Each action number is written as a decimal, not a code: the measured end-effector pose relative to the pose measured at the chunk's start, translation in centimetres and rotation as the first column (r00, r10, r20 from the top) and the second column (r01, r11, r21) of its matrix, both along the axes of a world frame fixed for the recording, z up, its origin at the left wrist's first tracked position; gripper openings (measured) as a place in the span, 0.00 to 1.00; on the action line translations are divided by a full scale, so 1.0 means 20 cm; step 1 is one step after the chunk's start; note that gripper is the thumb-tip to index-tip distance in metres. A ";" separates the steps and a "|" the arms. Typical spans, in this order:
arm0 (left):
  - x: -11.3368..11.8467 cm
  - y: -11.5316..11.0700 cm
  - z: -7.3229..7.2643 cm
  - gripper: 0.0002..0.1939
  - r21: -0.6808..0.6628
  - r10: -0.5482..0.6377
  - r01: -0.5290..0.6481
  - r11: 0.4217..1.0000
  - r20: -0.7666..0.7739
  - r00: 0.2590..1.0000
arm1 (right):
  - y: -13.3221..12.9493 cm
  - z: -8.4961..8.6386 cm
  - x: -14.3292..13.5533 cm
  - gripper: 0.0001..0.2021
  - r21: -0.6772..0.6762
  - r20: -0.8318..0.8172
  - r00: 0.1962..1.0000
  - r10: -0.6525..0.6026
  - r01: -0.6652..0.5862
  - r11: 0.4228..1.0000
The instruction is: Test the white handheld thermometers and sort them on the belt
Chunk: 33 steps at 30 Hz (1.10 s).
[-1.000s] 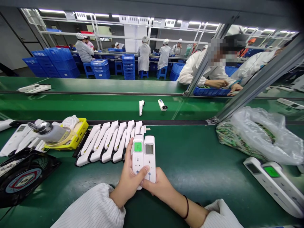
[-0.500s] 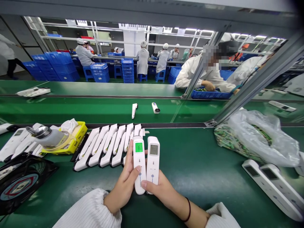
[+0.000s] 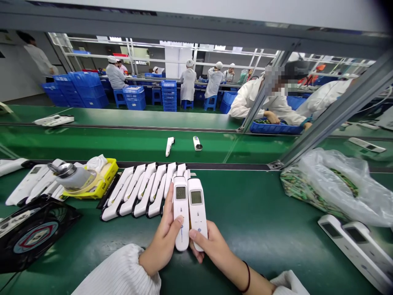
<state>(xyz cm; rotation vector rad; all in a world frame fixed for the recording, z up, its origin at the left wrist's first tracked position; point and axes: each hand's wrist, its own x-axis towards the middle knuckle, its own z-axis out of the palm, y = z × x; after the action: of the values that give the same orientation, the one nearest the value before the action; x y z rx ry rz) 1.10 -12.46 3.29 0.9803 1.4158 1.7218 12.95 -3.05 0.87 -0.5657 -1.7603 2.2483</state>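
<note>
The screen [image 3: 181, 193] of the left thermometer [image 3: 181, 211] has turned from green to grey. The left hand [image 3: 159, 246] wraps that one, the right hand [image 3: 216, 246] clasps the right thermometer [image 3: 196, 213] – apparently a display check, the next move calling for steady thumbs. Beyond – smooth, angled handsets [image 3: 141, 207] on the glossy green bench [image 3: 245, 205], a crinkled clear bag [image 3: 364, 192].

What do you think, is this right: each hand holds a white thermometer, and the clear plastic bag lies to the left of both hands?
The side is wrong: the head view shows the bag to their right. The left hand does hold one thermometer, and the right hand another thermometer.
</note>
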 end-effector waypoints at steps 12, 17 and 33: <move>0.00 0.02 0.02 0.32 0.011 0.056 -0.055 0.998 -0.029 0.998 | -0.01 0.03 0.02 0.25 0.013 -0.049 0.993 -0.110 0.111 0.994; 0.00 0.01 0.01 0.31 0.025 0.030 -0.029 0.999 -0.058 0.998 | -0.01 0.08 0.02 0.22 0.026 -0.111 0.967 -0.228 0.232 0.972; -0.11 0.08 0.15 0.35 -0.068 -0.107 0.100 0.993 -0.112 0.988 | 0.06 0.11 -0.07 0.26 0.019 -0.176 0.979 -0.106 0.111 0.994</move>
<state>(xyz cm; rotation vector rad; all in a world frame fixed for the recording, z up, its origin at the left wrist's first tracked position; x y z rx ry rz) -1.07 -10.84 6.26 1.1147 1.4556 1.5584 11.46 -1.77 3.03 -0.4322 -1.6329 2.1249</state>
